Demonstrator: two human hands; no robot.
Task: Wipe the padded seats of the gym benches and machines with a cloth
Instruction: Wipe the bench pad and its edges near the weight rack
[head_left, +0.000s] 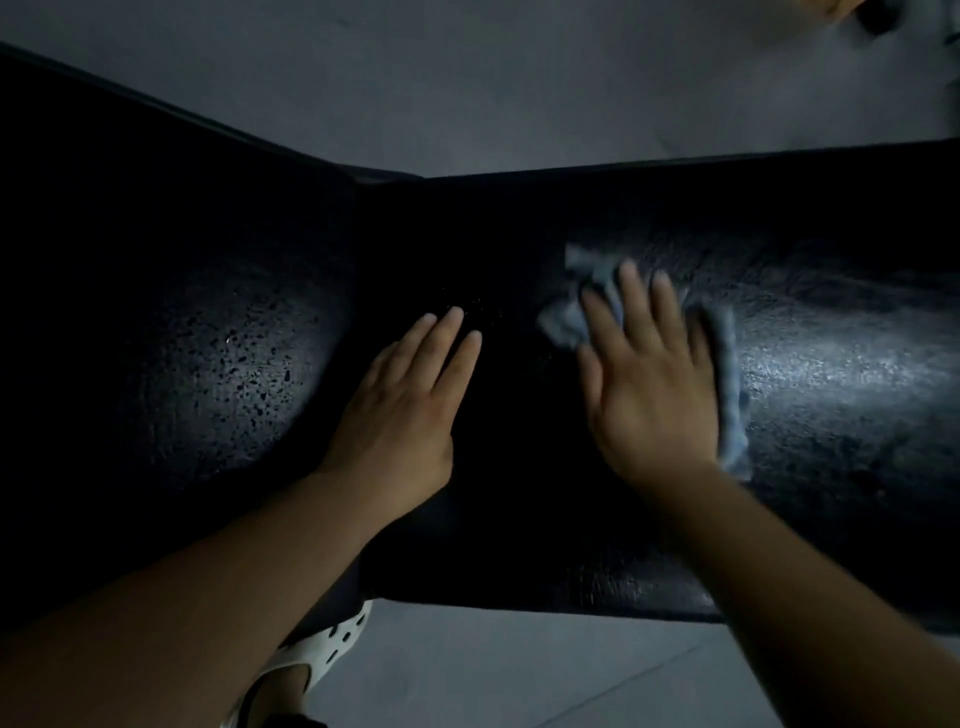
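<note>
Our right hand (649, 395) presses the blue-grey cloth (730, 395) flat on the right part of the black padded seat (831, 364), its fingers (631, 296) straight and spread, gripping nothing, while our left hand (410, 410) rests near it on bare padding, fingers straight and together.

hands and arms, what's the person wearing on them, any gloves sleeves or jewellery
Nothing shows on either. The left hand and right hand are ungloved, with no rings visible and no watch or band at the wrists. No sleeves are in view anywhere up to the frame's edge. Dim light and blur could hide small details.
</note>
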